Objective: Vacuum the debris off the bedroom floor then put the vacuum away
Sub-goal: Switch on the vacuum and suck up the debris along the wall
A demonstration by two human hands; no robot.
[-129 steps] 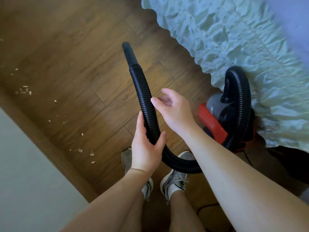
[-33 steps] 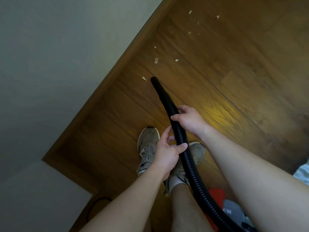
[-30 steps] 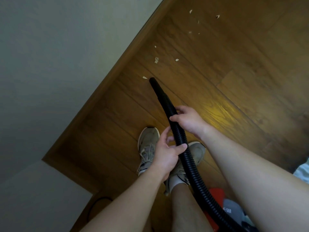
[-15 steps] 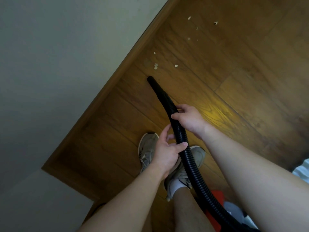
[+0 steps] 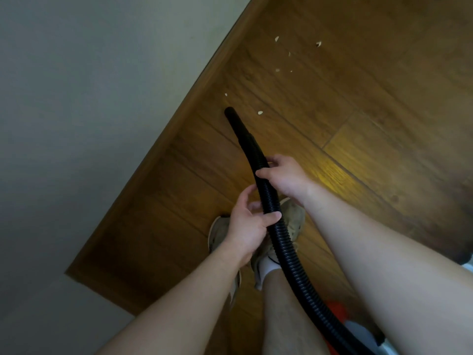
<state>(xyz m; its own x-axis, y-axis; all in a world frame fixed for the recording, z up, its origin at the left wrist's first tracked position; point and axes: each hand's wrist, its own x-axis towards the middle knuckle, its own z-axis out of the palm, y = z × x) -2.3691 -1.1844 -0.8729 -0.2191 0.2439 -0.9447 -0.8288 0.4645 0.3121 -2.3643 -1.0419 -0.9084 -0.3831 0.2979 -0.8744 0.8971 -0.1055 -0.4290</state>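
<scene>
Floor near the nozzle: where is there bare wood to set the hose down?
Bare boards right of the hose, past the right hand; another strip between the baseboard and the shoes. Crowded: debris scattered ahead of the nozzle, shoes and vacuum body along the hose.

Vacuum body point(image 5: 358, 333) is sitting mostly behind the right forearm point(image 5: 384, 265), and the bottom frame edge is cropping the rest, so only red and grey patches are showing. Hose point(image 5: 281, 239) is running out at the bottom edge. Left hand point(image 5: 249, 226) and hose are covering much of both shoes point(image 5: 217, 234). Debris flecks point(image 5: 260, 112) along the floor's wall edge are reading too small to identify. White patch point(image 5: 468, 266) is getting cropped at the right edge, so no ID.
</scene>
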